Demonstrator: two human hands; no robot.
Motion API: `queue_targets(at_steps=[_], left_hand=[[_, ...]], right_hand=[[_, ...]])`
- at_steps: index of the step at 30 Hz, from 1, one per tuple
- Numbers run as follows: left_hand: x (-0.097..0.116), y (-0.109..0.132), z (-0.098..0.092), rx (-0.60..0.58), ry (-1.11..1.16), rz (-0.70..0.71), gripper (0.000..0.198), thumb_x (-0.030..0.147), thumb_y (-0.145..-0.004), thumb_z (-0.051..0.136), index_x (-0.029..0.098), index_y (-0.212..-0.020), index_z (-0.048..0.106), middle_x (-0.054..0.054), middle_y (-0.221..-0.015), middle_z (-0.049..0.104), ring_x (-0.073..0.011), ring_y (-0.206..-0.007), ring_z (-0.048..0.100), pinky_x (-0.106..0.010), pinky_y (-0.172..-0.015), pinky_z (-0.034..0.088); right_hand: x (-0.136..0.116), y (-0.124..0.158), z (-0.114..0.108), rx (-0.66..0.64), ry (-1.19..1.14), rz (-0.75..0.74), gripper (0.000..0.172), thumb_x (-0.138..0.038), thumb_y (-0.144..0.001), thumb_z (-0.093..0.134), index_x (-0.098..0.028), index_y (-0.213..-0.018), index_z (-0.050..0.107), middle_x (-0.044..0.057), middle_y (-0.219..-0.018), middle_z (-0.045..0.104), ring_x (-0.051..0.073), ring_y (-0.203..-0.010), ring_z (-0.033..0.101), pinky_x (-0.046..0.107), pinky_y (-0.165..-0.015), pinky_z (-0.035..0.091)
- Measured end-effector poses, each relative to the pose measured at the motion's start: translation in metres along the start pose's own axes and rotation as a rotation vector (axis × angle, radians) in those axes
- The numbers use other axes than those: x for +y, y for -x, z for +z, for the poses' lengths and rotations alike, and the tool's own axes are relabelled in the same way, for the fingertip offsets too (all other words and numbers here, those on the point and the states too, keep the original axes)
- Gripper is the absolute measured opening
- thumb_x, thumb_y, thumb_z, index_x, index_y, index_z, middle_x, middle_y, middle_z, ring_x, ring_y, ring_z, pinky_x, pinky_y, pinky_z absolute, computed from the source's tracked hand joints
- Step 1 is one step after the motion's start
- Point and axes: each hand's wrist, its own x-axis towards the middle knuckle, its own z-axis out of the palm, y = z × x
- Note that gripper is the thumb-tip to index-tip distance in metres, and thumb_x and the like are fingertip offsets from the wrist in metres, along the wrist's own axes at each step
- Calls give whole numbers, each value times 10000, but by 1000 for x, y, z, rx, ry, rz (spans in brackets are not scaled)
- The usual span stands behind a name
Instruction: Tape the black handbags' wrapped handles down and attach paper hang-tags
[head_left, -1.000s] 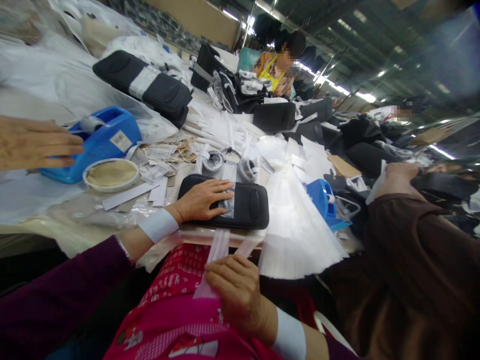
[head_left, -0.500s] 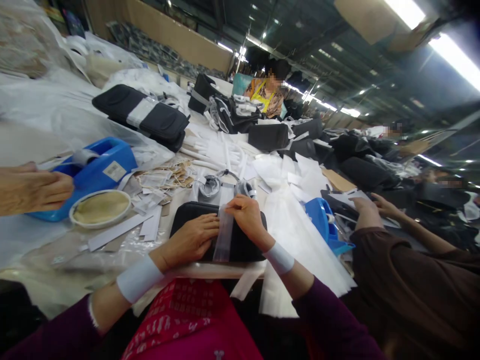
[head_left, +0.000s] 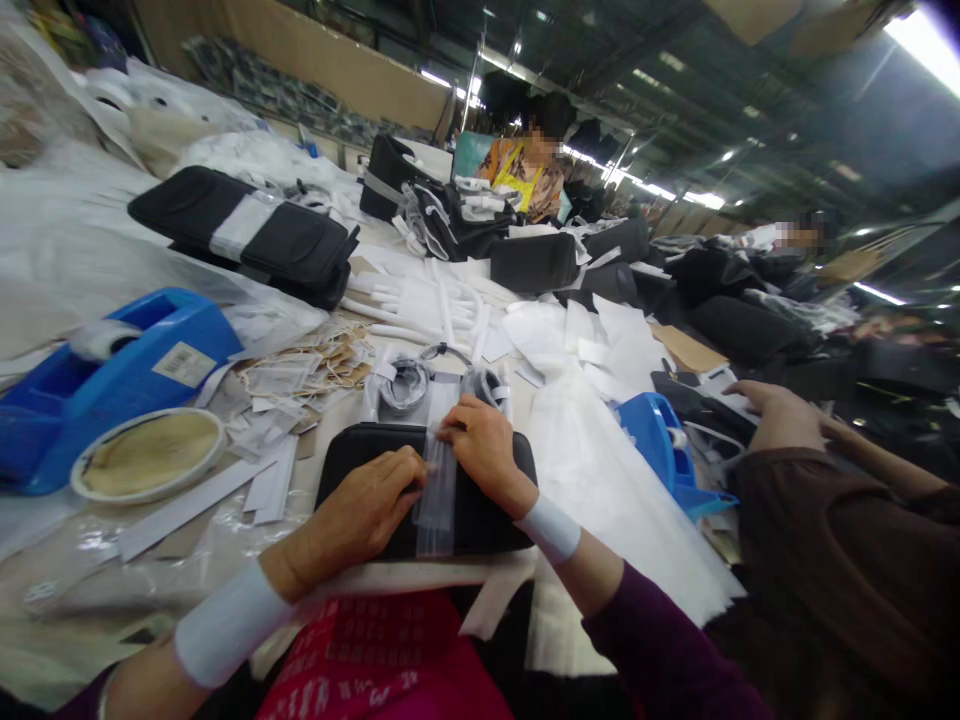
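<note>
A black padded case [head_left: 480, 510] lies flat at the table's near edge. A clear strip of tape [head_left: 436, 495] runs across its middle. My left hand [head_left: 367, 505] rests on the case left of the strip, fingers curled down and pressing at the strip's edge. My right hand [head_left: 480, 450] lies on the case's far right part, fingertips pinched on the strip's upper end. Both wrists wear white bands.
A blue tape dispenser [head_left: 97, 375] and a shallow white dish [head_left: 146, 465] sit at left amid paper slips. A second blue dispenser [head_left: 660, 445] stands at right beside a white sheet stack [head_left: 622, 490]. A neighbour's hand [head_left: 776, 415] reaches at right. More black cases [head_left: 240, 235] lie farther back.
My right hand came up from my lap with the strip and laid it over the case; both hands now press it down. The other person's hand at the left dispenser has left the view.
</note>
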Motion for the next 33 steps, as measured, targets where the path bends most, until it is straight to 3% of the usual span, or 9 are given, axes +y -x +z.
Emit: queue_targets(at_steps=[13, 16, 18, 20, 23, 26, 28, 31, 33], left_hand=[[2, -3, 5, -17, -330, 134, 311, 176, -940, 480, 189, -1243, 546, -80, -1037, 582, -197, -922, 522, -347, -840, 474], [4, -4, 6, 10, -465, 154, 273, 221, -927, 511, 189, -1184, 599, -122, -1207, 568, -270, -1110, 501, -456, -948, 442], [7, -5, 8, -18, -516, 160, 238, 259, -921, 529, 179, -1123, 628, -123, -1352, 520, -307, -1292, 407, -503, -1068, 358], [8, -7, 9, -66, -529, 152, 255, 324, -923, 538, 166, -1095, 639, -109, -1426, 485, -291, -1393, 319, -485, -1153, 269], [8, -9, 8, -87, -574, 137, 380, 391, -934, 516, 175, -1237, 590, -96, -1436, 497, -260, -1406, 332, -466, -1179, 228], [6, -10, 7, -90, -619, 162, 469, 374, -951, 487, 207, -1389, 476, -76, -1443, 500, -243, -1391, 367, -449, -1165, 242], [4, -9, 9, -62, -588, 176, 475, 370, -957, 470, 232, -1411, 453, -55, -1453, 495, -232, -1394, 368, -434, -1164, 241], [-3, -9, 18, 54, -449, 142, 483, 432, -962, 429, 311, -1429, 425, -23, -1454, 497, -235, -1380, 396, -451, -1160, 247], [-9, -10, 25, 100, -411, 156, 515, 464, -963, 401, 375, -1466, 340, -6, -1457, 493, -245, -1368, 414, -485, -1150, 254]], right_hand=[[-5, -5, -4, -84, 80, 77, 67, -243, -815, 689, -214, -755, 679, -24, -852, 642, 124, -750, 575, 254, -596, 312], [-5, -6, -7, -105, 115, 78, 72, -273, -814, 683, -216, -771, 684, -13, -870, 652, 138, -761, 588, 255, -579, 306], [-6, -7, -7, -121, 142, 80, 78, -270, -828, 658, -218, -778, 687, -3, -881, 656, 145, -767, 597, 254, -578, 315], [-8, -9, -7, -132, 168, 80, 99, -244, -853, 613, -217, -792, 686, 8, -893, 657, 149, -770, 605, 252, -588, 335], [-13, -7, -11, -87, 157, 43, 110, -187, -878, 564, -211, -903, 668, 24, -961, 650, 150, -787, 613, 251, -619, 382], [-9, 11, -33, 84, -9, -36, 190, -133, -896, 510, -215, -1018, 632, 32, -1029, 629, 149, -853, 614, 251, -699, 439], [9, 34, -59, 220, -174, -51, 206, -131, -910, 462, -215, -983, 636, 31, -992, 620, 147, -864, 607, 250, -737, 462], [61, 77, -110, 443, -290, 77, 219, -157, -896, 432, -205, -921, 644, 33, -931, 612, 145, -772, 591, 254, -675, 481], [105, 106, -148, 591, -189, 223, 235, -171, -862, 437, -196, -948, 655, 46, -947, 625, 163, -793, 594, 282, -709, 492]])
